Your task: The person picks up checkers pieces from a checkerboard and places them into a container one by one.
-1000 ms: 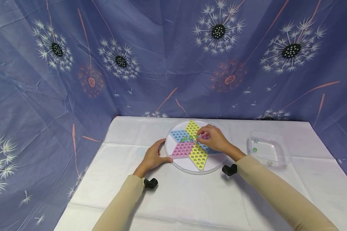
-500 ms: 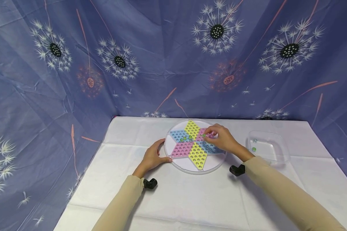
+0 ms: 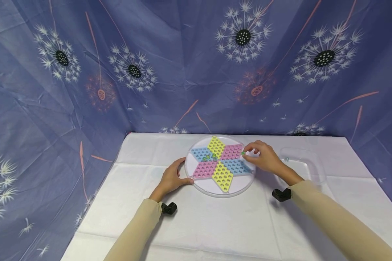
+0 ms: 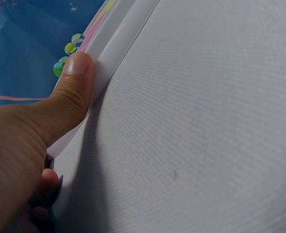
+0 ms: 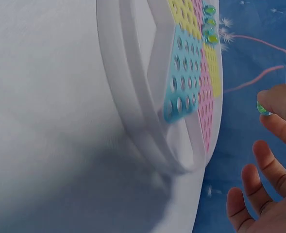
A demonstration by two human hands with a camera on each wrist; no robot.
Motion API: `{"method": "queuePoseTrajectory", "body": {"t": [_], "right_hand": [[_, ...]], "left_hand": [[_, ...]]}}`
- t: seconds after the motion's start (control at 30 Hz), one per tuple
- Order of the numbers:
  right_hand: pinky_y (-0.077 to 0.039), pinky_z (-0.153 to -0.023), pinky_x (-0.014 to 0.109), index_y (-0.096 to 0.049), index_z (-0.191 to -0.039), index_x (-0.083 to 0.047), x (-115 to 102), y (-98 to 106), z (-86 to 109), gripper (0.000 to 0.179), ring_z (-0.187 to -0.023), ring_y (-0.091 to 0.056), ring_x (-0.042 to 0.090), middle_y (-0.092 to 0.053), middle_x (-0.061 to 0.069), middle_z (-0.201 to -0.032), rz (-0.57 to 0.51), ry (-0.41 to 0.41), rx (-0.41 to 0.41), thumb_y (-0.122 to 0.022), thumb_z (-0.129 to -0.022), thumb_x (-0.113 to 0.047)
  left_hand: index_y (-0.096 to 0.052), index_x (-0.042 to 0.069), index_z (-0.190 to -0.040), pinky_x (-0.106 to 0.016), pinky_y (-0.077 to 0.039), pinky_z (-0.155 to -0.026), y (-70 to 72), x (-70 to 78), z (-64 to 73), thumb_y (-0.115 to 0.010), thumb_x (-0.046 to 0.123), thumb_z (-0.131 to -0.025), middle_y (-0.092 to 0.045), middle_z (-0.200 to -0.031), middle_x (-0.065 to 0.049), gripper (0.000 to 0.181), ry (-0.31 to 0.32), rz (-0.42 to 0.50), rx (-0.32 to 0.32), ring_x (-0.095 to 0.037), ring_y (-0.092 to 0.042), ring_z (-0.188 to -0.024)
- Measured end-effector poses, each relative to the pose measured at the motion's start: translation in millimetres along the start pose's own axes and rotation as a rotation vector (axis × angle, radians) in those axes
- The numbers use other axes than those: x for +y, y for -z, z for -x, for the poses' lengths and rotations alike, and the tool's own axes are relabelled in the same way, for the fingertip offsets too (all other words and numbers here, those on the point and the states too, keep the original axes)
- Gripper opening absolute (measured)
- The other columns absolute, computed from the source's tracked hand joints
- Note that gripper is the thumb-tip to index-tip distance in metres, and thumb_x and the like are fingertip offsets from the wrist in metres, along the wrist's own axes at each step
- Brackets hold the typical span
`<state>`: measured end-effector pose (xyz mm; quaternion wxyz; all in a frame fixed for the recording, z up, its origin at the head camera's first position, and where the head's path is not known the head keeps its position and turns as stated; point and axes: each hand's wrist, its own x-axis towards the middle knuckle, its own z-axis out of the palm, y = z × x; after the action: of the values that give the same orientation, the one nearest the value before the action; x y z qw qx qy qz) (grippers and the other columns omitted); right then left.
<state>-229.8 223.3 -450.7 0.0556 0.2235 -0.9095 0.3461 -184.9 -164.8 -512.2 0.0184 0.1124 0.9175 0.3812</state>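
A round white Chinese checkers board point(image 3: 202, 185) with a star of yellow, pink and blue hole panels lies on the table in the head view. My left hand point(image 3: 171, 178) holds its left edge; in the left wrist view the thumb point(image 4: 74, 90) presses on the rim. Between thumb and index finger, my right hand point(image 3: 264, 156) pinches a green marble point(image 3: 243, 153) over the board's right edge. The same marble shows in the right wrist view point(image 5: 262, 109), the other fingers spread apart. Several marbles point(image 3: 208, 157) sit in holes left of the star's centre.
Right of the board stands a clear plastic container point(image 3: 320, 163), partly behind the right forearm. A bluish marble point(image 3: 286, 159) shows inside it. White cloth point(image 3: 215, 224) covers the table, and a blue dandelion-print curtain point(image 3: 183, 65) hangs behind and to the left.
My right hand has moved right with the green marble, from near the star's centre across the pink panel to the board's right edge. My left hand has stayed on the board.
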Motion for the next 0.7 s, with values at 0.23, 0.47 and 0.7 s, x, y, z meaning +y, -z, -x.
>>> {"method": "queuePoseTrajectory", "body": {"t": [0.23, 0.47, 0.7], "right_hand": [[-0.047, -0.077, 0.047, -0.074, -0.105, -0.015, 9, 23, 15.6, 0.014, -0.092, -0.059, 0.034, -0.065, 0.013, -0.107, 0.043, -0.034, 0.034, -0.078, -0.093, -0.021], [-0.047, -0.072, 0.044, -0.074, -0.107, -0.015, 20, 48, 40.8, 0.016, -0.093, -0.057, 0.030, -0.064, 0.013, -0.108, 0.067, -0.081, 0.059, -0.077, -0.094, -0.022], [-0.047, -0.069, 0.036, -0.074, -0.110, -0.013, 34, 62, 58.8, 0.018, -0.091, -0.055, 0.027, -0.064, 0.013, -0.109, 0.076, -0.113, 0.086, -0.076, -0.095, -0.024]], "left_hand": [[-0.043, 0.010, -0.156, -0.031, -0.037, -0.067, -0.5, 1.3, 0.1, -0.096, 0.035, -0.071, -0.054, -0.087, -0.009, 0.103, 0.019, 0.012, -0.006, -0.015, -0.043, -0.071], [-0.043, 0.011, -0.156, -0.031, -0.037, -0.067, -1.7, 1.1, 0.6, -0.096, 0.036, -0.070, -0.052, -0.085, -0.006, 0.104, 0.022, 0.020, -0.005, -0.015, -0.043, -0.071], [-0.043, 0.011, -0.156, -0.032, -0.037, -0.067, -1.3, 1.7, 0.1, -0.096, 0.035, -0.070, -0.051, -0.084, -0.005, 0.104, 0.021, 0.016, -0.002, -0.015, -0.042, -0.070]]}}
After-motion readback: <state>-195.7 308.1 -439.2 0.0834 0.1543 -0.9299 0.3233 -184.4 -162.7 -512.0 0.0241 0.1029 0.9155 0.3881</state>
